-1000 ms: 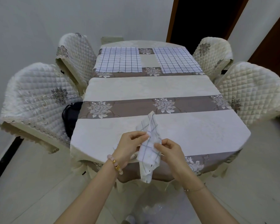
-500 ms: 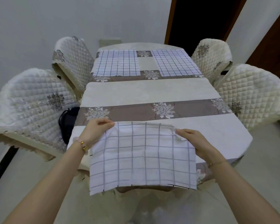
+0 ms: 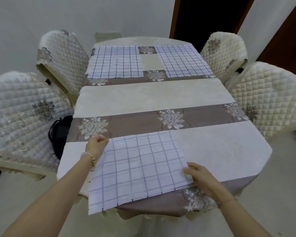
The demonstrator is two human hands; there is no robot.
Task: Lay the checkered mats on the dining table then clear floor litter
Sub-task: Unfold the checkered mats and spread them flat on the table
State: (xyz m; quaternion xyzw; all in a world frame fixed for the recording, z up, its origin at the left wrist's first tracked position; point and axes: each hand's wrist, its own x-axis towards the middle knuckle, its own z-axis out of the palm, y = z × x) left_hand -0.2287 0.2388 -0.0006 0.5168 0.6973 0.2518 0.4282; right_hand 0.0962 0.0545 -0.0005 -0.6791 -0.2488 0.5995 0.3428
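Lower centre of frame, your left hand (image 3: 97,144) pinches the upper-left corner of the checkered mat (image 3: 140,168); your right hand (image 3: 201,177) grips its right edge.

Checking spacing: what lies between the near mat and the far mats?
Head view: between near mat and far mats, only tablecloth: its cream band and brown floral bands.

Both hands (image 3: 97,144) (image 3: 199,177) hold a checkered mat (image 3: 138,168) on the table (image 3: 212,147).

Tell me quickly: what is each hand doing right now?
Left hand: closed, pinching the far left corner of the near checkered mat.
Right hand: closed, gripping that mat's right edge.
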